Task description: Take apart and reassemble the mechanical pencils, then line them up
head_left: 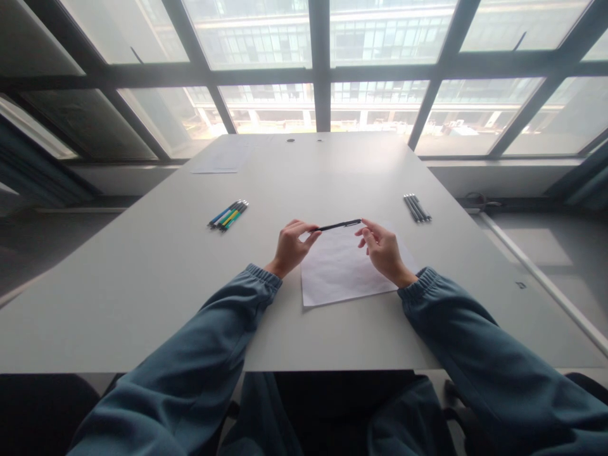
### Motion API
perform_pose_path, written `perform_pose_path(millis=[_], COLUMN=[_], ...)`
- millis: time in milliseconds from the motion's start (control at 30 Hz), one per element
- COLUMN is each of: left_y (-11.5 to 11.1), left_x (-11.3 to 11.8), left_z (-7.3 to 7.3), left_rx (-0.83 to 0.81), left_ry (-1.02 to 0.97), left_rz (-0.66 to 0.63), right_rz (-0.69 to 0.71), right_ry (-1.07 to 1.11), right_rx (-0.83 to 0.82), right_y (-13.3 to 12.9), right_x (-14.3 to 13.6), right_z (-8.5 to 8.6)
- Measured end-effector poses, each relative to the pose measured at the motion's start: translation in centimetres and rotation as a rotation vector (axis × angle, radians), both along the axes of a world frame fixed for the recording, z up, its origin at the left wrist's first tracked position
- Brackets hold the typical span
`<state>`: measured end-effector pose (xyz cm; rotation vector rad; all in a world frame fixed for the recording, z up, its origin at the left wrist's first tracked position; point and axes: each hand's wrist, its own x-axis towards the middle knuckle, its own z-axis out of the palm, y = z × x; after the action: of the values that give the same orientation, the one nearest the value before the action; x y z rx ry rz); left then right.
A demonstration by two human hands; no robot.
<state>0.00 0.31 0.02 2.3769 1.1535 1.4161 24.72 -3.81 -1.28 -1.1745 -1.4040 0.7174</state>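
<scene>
With my left hand (291, 247) I am pinching one end of the pen (338, 225) between thumb and forefinger. My right hand (382, 253) is hovering half open, forefinger touching the clip end. The pen is hanging near the paper's (339, 275) far edge.

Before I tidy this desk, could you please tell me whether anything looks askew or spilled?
I see no spill; only the paper below the black pen sits askew, its near edge slanting against the near table edge.
</scene>
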Motion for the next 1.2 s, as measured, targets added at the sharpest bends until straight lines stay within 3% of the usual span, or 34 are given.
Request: perform_pose_path(millis=[433, 700, 1200], left_y=[0.1, 0.8, 0.9], left_x=[-0.2, -0.6, -0.6], left_z=[-0.1, -0.8, -0.8], left_rx=[-0.058, -0.066, -0.076], left_ry=[0.0, 0.0, -0.016], left_rz=[-0.037, -0.032, -0.034], right_rz=[0.027, -0.025, 0.021], right_ry=[-0.059, -0.14, -0.532], right_rx=[-0.05, -0.005, 0.063], right_y=[0.2, 0.3, 0.0], right_x=[0.2, 0.9, 1.8], right_z=[-0.5, 0.3, 0.8])
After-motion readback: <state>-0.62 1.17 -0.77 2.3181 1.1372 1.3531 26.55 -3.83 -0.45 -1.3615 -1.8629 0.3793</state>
